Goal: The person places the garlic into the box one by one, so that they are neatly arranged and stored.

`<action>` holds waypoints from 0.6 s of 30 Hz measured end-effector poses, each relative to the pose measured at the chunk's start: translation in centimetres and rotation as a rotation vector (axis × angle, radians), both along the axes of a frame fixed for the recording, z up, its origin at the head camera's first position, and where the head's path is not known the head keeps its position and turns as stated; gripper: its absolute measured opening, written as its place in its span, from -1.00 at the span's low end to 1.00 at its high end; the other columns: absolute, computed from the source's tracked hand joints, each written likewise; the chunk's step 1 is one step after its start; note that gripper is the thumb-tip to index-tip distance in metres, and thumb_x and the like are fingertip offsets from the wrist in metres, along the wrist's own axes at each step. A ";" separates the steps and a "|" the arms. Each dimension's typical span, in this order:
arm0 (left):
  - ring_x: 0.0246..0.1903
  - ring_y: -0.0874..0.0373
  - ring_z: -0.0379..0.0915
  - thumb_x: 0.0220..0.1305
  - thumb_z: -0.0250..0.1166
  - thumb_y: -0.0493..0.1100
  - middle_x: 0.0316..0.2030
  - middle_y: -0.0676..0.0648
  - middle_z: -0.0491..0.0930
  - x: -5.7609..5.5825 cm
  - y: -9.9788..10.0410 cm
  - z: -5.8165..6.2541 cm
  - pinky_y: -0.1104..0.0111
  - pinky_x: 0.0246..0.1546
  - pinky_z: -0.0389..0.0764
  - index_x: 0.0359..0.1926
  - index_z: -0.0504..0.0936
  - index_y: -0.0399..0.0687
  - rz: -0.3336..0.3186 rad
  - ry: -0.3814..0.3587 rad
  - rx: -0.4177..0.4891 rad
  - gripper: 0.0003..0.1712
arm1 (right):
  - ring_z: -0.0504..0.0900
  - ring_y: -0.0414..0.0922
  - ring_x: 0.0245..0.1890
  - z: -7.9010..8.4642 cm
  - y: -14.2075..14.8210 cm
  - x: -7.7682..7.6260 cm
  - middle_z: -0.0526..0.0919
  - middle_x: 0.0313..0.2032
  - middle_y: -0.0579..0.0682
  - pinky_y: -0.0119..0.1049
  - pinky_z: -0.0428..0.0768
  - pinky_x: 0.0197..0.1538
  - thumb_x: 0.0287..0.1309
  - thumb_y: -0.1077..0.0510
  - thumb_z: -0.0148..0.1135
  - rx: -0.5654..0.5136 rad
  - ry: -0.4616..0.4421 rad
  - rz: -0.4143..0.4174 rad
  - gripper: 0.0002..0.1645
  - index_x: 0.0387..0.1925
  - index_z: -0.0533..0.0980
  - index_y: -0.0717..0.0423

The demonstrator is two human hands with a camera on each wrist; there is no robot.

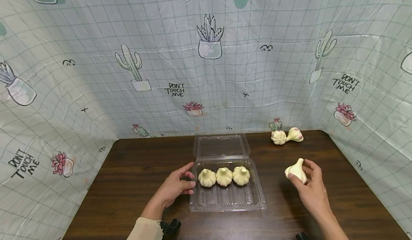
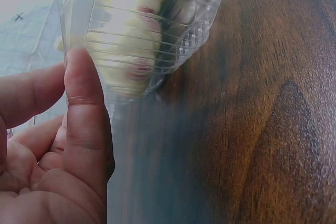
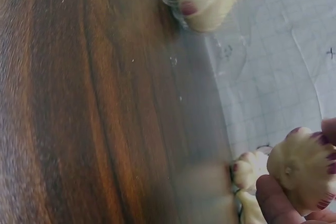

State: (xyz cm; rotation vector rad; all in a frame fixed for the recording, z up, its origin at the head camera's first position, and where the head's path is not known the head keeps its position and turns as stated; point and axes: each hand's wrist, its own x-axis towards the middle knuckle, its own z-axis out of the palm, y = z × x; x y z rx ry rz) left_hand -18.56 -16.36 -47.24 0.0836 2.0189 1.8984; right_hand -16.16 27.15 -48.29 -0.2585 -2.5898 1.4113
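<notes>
A clear plastic clamshell container (image 1: 222, 201) lies with its lid (image 1: 222, 145) folded back. Three garlic bulbs (image 1: 224, 176) sit in a row in its far half, stems up. My left hand (image 1: 173, 187) pinches the container's left rim; in the left wrist view the thumb (image 2: 84, 93) lies against the clear wall. To the right of the container, my right hand (image 1: 313, 186) holds another garlic bulb (image 1: 297, 171) above the table, its stem pointing up. The purple-streaked underside of this held bulb (image 3: 299, 169) shows in the right wrist view.
Two more garlic bulbs, one round side forward (image 1: 278, 137) and one on its side (image 1: 294, 135), lie at the table's back right. A patterned cloth (image 1: 225, 79) hangs behind and beside the dark wooden table (image 1: 128, 168).
</notes>
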 end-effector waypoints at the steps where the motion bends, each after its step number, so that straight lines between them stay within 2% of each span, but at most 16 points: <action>1: -0.46 0.20 0.53 0.39 0.26 -0.50 0.04 -0.23 0.38 0.0 0.0 0.0 0.39 -0.32 0.72 0.66 0.13 -0.19 0.000 0.000 -0.001 -0.10 | 0.52 -0.43 -0.16 0.1 0.0 0.0 0.32 0.39 0.43 -0.47 0.55 -0.31 0.45 -0.03 0.31 0.011 -0.010 0.002 0.03 0.65 -0.05 0.20; 3: -0.45 0.20 0.53 0.39 0.26 -0.50 0.03 -0.23 0.38 0.0 0.0 0.0 0.39 -0.32 0.72 0.66 0.13 -0.19 0.002 -0.002 -0.002 -0.10 | 0.60 -0.21 -0.10 0.2 -0.1 -0.1 0.29 0.38 0.43 -0.42 0.55 -0.33 0.43 -0.02 0.34 0.034 -0.021 0.009 0.06 0.65 -0.04 0.23; 7: -0.46 0.18 0.54 0.39 0.26 -0.50 0.03 -0.23 0.38 0.1 0.0 0.1 0.38 -0.32 0.71 0.66 0.13 -0.20 0.002 0.000 -0.008 -0.10 | 0.63 0.27 0.07 0.3 -0.3 -0.1 0.24 0.37 0.45 -0.44 0.53 -0.32 0.38 -0.01 0.40 0.053 -0.025 0.018 -0.01 0.57 0.13 0.34; 9: -0.46 0.18 0.54 0.39 0.27 -0.50 0.03 -0.23 0.38 0.1 0.0 0.2 0.38 -0.32 0.71 0.65 0.13 -0.21 0.003 0.002 -0.008 -0.10 | 0.58 0.41 0.16 0.3 -0.3 0.0 0.22 0.40 0.44 -0.44 0.53 -0.30 0.36 -0.05 0.42 0.041 -0.038 0.016 -0.03 0.54 0.18 0.32; 11: -0.46 0.18 0.54 0.39 0.27 -0.50 0.03 -0.22 0.38 0.2 0.0 0.2 0.38 -0.32 0.71 0.65 0.13 -0.21 0.003 0.003 -0.009 -0.10 | 0.53 0.46 0.26 0.4 -0.4 0.1 0.21 0.45 0.43 -0.40 0.54 -0.28 0.34 -0.10 0.44 0.022 -0.051 0.012 -0.03 0.54 0.20 0.24; 15: -0.45 0.19 0.54 0.39 0.26 -0.51 0.02 -0.22 0.38 0.1 0.0 0.2 0.38 -0.31 0.71 0.65 0.14 -0.20 0.005 0.000 -0.006 -0.10 | 0.51 0.42 0.32 0.6 -0.7 0.3 0.29 0.48 0.35 -0.37 0.55 -0.26 0.30 -0.16 0.47 0.002 -0.056 -0.007 -0.05 0.53 0.26 0.07; 17: -0.45 0.19 0.54 0.39 0.26 -0.51 0.02 -0.22 0.38 0.0 0.1 0.2 0.38 -0.31 0.71 0.65 0.14 -0.20 0.003 0.000 -0.004 -0.11 | 0.71 0.05 0.18 0.6 -0.9 0.3 0.37 0.45 0.31 -0.40 0.57 -0.27 0.29 -0.14 0.49 -0.013 -0.041 -0.018 -0.13 0.48 0.34 0.04; 18: -0.45 0.19 0.54 0.39 0.25 -0.51 0.02 -0.22 0.38 0.0 0.1 0.1 0.39 -0.31 0.71 0.65 0.14 -0.20 0.003 -0.001 -0.002 -0.11 | 0.74 -0.15 0.08 0.6 -1.0 0.3 0.38 0.43 0.30 -0.43 0.58 -0.27 0.29 -0.11 0.50 -0.021 -0.030 -0.018 -0.17 0.45 0.37 0.04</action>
